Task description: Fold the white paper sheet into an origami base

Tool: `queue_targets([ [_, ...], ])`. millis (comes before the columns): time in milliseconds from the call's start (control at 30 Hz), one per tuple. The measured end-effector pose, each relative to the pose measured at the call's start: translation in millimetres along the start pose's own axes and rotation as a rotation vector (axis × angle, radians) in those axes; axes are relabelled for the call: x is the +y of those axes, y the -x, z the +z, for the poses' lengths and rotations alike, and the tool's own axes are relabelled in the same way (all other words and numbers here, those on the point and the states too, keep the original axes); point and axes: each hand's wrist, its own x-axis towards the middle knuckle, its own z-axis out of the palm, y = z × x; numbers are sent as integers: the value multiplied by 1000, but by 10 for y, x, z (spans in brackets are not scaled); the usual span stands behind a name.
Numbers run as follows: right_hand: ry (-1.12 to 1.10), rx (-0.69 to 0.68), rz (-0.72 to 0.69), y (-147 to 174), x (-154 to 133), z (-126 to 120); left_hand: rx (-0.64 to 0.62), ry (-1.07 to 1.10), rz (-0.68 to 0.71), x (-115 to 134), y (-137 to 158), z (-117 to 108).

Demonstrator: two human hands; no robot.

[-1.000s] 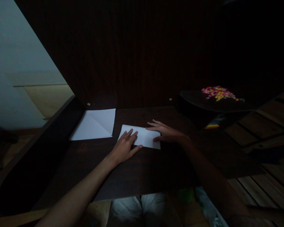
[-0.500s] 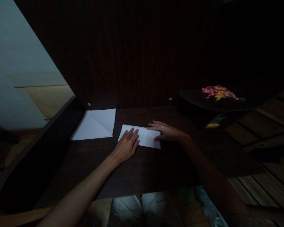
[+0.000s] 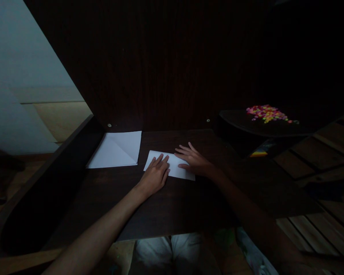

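A white sheet of paper (image 3: 174,170), seemingly folded into a narrow rectangle, lies on the dark wooden desk (image 3: 160,210). My left hand (image 3: 155,175) rests flat on its left part, fingers stretched out and a little apart. Over the right part of the paper is my right hand (image 3: 193,160), its fingers spread and its thumb on the paper near the middle. Both palms face down and neither hand grips anything. The right end of the paper is partly covered by my right hand.
A stack of white paper (image 3: 117,149) with a diagonal crease lies at the desk's back left. On a raised dark shelf (image 3: 235,120) to the right sits a heap of small colourful pieces (image 3: 268,113). A tall dark panel (image 3: 160,68) stands behind, and a low side wall (image 3: 46,183) borders the left.
My right hand has slid left along the paper from its right end toward the middle, with its fingers more spread. My left hand has stayed in place on the paper.
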Motion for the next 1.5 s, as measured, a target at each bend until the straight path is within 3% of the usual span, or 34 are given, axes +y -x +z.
queue_targets([
  [333, -74, 89, -105, -39, -221, 293, -1, 20, -16, 12, 1, 53],
  [933, -15, 108, -93, -23, -249, 419, -64, -89, -22, -35, -50, 5],
  [1133, 19, 219, -136, -15, -281, 486, -119, -159, -9, -87, -87, -44],
  [1267, 80, 340, -83, 24, -342, 557, -147, -227, 8, -92, -109, -58],
  [1500, 115, 368, 0, 42, -424, 536, -158, -251, 54, -89, -162, -87],
])
